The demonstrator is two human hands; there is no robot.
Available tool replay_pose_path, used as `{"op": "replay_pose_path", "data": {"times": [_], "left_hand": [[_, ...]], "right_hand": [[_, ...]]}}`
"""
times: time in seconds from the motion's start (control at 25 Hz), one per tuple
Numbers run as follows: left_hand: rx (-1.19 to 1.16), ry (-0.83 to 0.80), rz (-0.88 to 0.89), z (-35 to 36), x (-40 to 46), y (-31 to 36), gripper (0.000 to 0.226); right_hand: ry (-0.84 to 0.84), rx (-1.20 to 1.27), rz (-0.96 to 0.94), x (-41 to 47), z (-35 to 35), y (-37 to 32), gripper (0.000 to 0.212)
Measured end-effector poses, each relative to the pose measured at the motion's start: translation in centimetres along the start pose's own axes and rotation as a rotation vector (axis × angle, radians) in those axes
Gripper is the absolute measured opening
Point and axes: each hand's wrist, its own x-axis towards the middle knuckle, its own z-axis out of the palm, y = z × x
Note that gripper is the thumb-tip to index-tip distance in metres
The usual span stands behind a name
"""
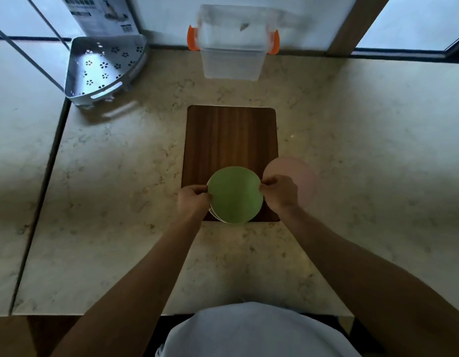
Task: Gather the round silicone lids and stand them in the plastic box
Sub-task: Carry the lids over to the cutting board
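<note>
Green silicone lid (235,195), topmost of a small stack, sitting at the 6 o'clock end of the wooden cutting board (229,140), overhanging its near edge a little. Underneath, at least one paler lid edge (214,213) peeking out at 7 o'clock (how many lie below cannot be told). Pinched at 9 o'clock by the left hand (193,199) and at 3 o'clock by the right hand (279,193), fingers of both curled in and closed on the rim, thumbs seemingly on top. Whether the pinch takes in the lower lids too: cannot tell.

Pink lid (292,181) lying flat at 3 o'clock of the green one, half on the board's right edge, half on the marble counter (365,150), partly hidden behind the right hand and not yet gathered.

Clear plastic box (232,56) with orange clips, open, standing at 12 o'clock beyond the board, well apart from the stack.

For doing this step well, by judgement: best to square the stack first, edges flush, before lifting. Thin silicone likely to flop and slide, so firmer to grip all layers together rather than only the top one. Sensible next to collect the pink lid onto the stack, then carry the lot to the box and turn it on edge going in, so the discs stand rather than lie.
</note>
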Motion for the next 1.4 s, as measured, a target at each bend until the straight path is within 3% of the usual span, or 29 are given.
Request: {"op": "replay_pose_path", "data": {"times": [0.32,0.52,0.72,0.92,1.4], "left_hand": [[0.154,0.061,0.006,1.0,-0.1,-0.1,0.031],[0.177,0.119,0.028,0.7,-0.4,-0.1,0.019],[0.32,0.151,0.149,0.6,-0.6,-0.5,0.023],[0.378,0.13,0.169,0.4,-0.1,-0.7,0.02],[0.521,0.116,0.224,0.8,0.7,-1.2,0.022]], "right_hand": [[-0.022,-0.054,-0.035,1.1,0.6,0.7,0.023],[-0.028,-0.038,-0.016,1.2,1.4,0.6,0.022],[0.003,-0.08,-0.026,1.0,2.0,0.6,0.021],[-0.014,-0.236,-0.089,1.0,2.2,0.1,0.019],[-0.018,-0.249,-0.038,0.5,2.0,-0.3,0.017]]}}
